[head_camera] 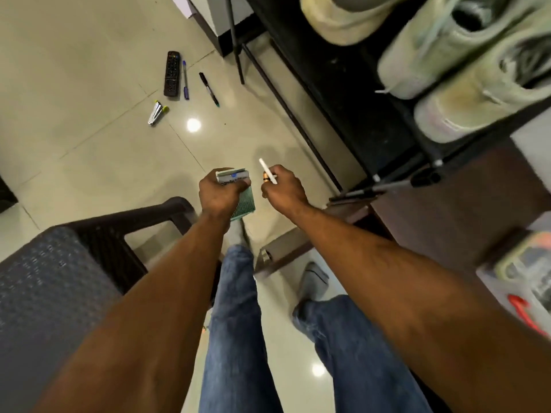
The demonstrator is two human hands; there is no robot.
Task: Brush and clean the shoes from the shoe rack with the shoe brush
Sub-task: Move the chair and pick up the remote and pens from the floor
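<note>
Above the pale tiled floor (89, 70), both arms reach forward from a person in blue jeans (235, 323). The left hand (219, 196) curls its fingers round a small green-and-white box (238, 192), printed with letters that read partly as "camlin". The right hand (284, 189) pinches a thin white stick (267, 170) together with a small copper-topped battery (265, 177), fingers curled.

To the right stands the black shoe rack (357, 108), its shelf carrying three pale, worn sneakers (441, 55) side by side, well apart from both hands. No shoe brush can be made out in either hand.

On the floor farther ahead lie a black remote control (172, 73), a blue pen (185, 79) just beside it, a black marker (209, 89) and a silver stapler (155, 113). At lower left sits a dark chair with a grey cushion (44, 293). Another shoe with an orange strap (524, 293) shows blurred at the right edge.
</note>
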